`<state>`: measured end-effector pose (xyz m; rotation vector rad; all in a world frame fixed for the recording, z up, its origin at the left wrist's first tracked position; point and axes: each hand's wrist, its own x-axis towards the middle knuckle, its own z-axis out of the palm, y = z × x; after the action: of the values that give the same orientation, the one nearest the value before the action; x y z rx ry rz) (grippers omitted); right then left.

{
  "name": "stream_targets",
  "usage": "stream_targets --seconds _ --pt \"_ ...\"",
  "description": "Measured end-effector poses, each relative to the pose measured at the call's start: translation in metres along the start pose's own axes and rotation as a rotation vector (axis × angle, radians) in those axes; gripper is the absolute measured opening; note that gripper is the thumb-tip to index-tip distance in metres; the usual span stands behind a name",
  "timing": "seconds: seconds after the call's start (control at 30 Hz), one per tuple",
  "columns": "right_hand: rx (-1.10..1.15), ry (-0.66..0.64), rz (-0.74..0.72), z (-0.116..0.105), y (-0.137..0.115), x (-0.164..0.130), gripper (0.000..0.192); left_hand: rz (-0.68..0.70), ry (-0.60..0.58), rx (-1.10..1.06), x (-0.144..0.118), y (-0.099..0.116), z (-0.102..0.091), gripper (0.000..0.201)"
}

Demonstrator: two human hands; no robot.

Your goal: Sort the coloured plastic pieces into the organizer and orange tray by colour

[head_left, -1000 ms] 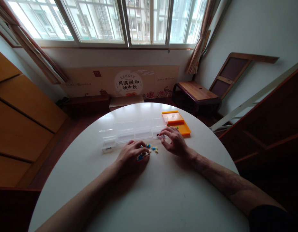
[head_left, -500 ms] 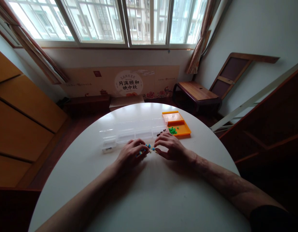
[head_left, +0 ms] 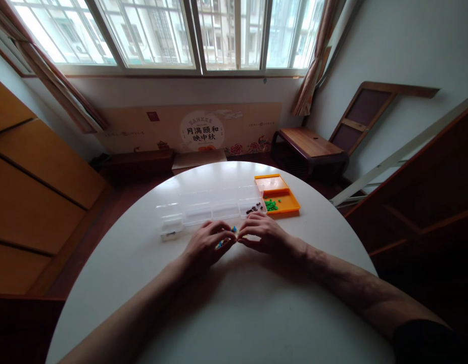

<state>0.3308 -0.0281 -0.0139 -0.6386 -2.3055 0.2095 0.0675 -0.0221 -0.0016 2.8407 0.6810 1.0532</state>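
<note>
Both hands rest on the white table (head_left: 234,313), fingertips meeting over small blue pieces (head_left: 231,231). The left hand (head_left: 205,246) and right hand (head_left: 265,236) look curled, but whether either is pinching a piece I cannot tell. A clear divided box (head_left: 203,207) sits at twelve o'clock.

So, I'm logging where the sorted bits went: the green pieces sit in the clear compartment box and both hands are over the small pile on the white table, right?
Not quite. In the head view the green pieces lie in the orange tray, not the clear compartment box. Both the left hand and the right hand are over the small pile.
</note>
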Motion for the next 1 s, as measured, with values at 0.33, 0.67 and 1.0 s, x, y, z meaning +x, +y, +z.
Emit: stream_targets --seconds 0.33,0.67,1.0 --pt "-0.260 0.365 0.397 -0.005 0.023 -0.012 0.005 -0.239 0.044 0.085 -0.005 0.000 -0.003 0.008" --pt "-0.161 0.152 0.215 -0.002 0.013 -0.008 0.015 -0.268 -0.027 0.116 -0.006 -0.002 -0.001 0.009" --pt "-0.138 -0.073 0.072 0.001 0.001 -0.004 0.046 -0.267 -0.033 0.064 -0.008 -0.008 -0.001 0.008"
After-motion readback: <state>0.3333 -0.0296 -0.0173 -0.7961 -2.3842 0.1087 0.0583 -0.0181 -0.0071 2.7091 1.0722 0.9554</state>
